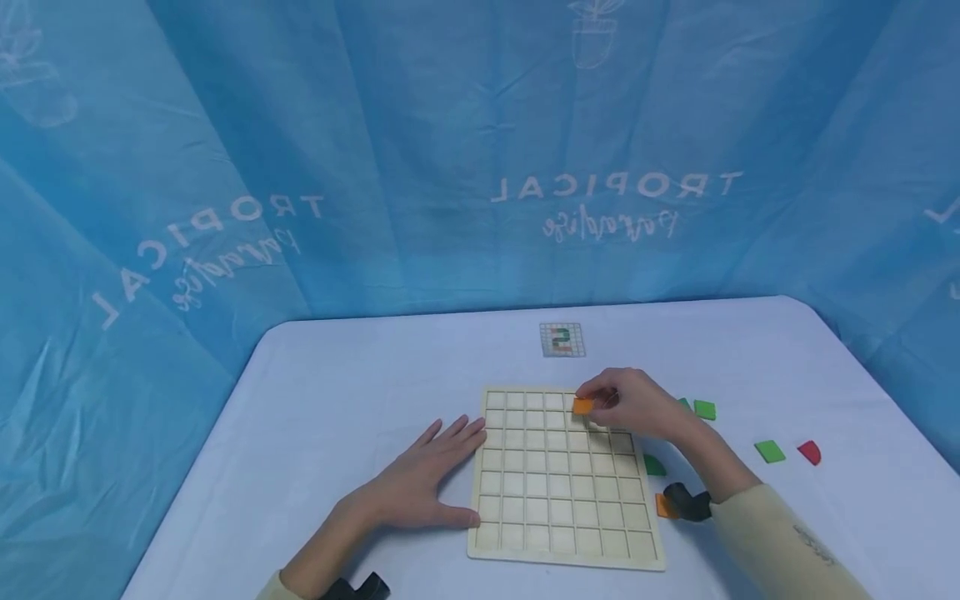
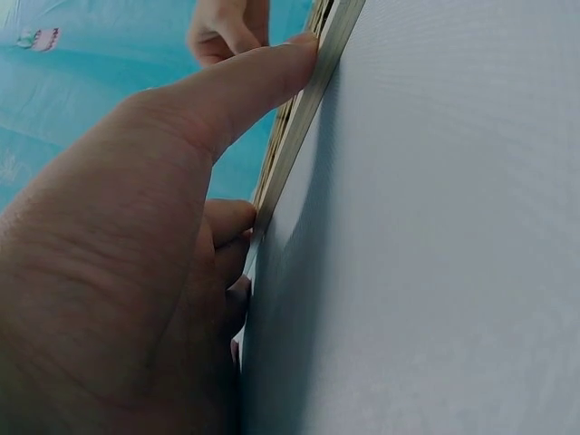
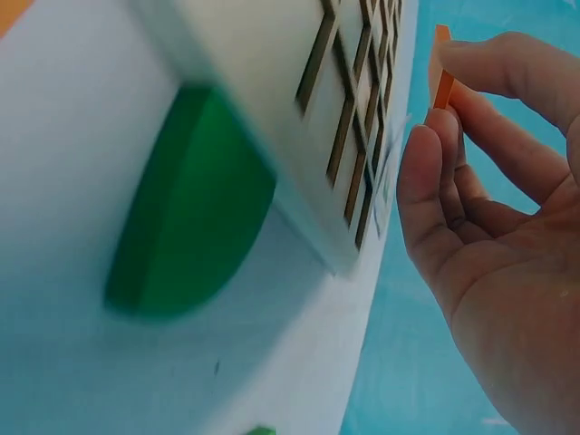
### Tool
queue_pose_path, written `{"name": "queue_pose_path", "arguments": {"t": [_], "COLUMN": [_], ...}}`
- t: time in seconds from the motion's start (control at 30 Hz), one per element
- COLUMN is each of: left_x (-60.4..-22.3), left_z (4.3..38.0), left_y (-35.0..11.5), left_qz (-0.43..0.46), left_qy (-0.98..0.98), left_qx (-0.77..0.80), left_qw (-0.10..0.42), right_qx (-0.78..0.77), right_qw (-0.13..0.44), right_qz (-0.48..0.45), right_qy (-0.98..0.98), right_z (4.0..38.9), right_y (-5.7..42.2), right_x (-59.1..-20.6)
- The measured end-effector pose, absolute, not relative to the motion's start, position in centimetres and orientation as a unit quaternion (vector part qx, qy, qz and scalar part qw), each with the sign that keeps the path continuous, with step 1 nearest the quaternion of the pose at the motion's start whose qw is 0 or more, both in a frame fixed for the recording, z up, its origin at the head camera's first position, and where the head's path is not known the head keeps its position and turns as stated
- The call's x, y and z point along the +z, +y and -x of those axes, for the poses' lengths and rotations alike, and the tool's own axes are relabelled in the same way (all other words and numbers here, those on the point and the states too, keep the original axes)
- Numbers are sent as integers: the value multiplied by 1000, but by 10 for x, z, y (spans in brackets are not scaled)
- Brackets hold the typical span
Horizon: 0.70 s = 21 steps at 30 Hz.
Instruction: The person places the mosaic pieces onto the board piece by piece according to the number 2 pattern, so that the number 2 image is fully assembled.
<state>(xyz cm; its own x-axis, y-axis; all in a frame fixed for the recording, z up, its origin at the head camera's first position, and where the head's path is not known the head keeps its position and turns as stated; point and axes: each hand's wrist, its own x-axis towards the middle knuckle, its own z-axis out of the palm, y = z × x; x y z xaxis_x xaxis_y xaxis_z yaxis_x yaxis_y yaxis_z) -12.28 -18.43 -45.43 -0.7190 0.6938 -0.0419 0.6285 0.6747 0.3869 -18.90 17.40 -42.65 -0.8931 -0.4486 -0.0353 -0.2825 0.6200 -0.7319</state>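
A cream grid board (image 1: 536,486) with raised square cells lies on the white table. My right hand (image 1: 633,404) pinches a square orange tile (image 1: 582,406) between thumb and fingers, above the board's far right cells. In the right wrist view the orange tile (image 3: 443,68) is seen edge-on, apart from the board (image 3: 272,136). My left hand (image 1: 420,479) lies with fingers spread at the board's left edge, thumb and fingertips touching it. The left wrist view shows the left thumb (image 2: 245,86) against the board's side (image 2: 304,127).
Right of the board lie a dark green quarter-round tile (image 1: 654,465), an orange tile (image 1: 663,506) partly behind the wrist camera, green tiles (image 1: 705,409) (image 1: 769,451) and a red quarter-round tile (image 1: 810,452). A patterned card (image 1: 562,340) lies beyond the board. A blue curtain (image 1: 450,167) hangs behind.
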Motion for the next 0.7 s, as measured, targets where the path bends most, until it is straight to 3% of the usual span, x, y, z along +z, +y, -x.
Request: {"name": "queue_pose_path", "arguments": {"t": [0.7], "left_x": [-454], "left_z": [122], "left_y": [-184], "left_qz": [-358], "left_qy": [911], "left_qx": [180], "left_qw": [95], "right_qx": [-380], "right_qw": [130], "right_qz": [242], "right_qy": [883], "right_z": [191], "right_y": [141], "right_x": [-428]}}
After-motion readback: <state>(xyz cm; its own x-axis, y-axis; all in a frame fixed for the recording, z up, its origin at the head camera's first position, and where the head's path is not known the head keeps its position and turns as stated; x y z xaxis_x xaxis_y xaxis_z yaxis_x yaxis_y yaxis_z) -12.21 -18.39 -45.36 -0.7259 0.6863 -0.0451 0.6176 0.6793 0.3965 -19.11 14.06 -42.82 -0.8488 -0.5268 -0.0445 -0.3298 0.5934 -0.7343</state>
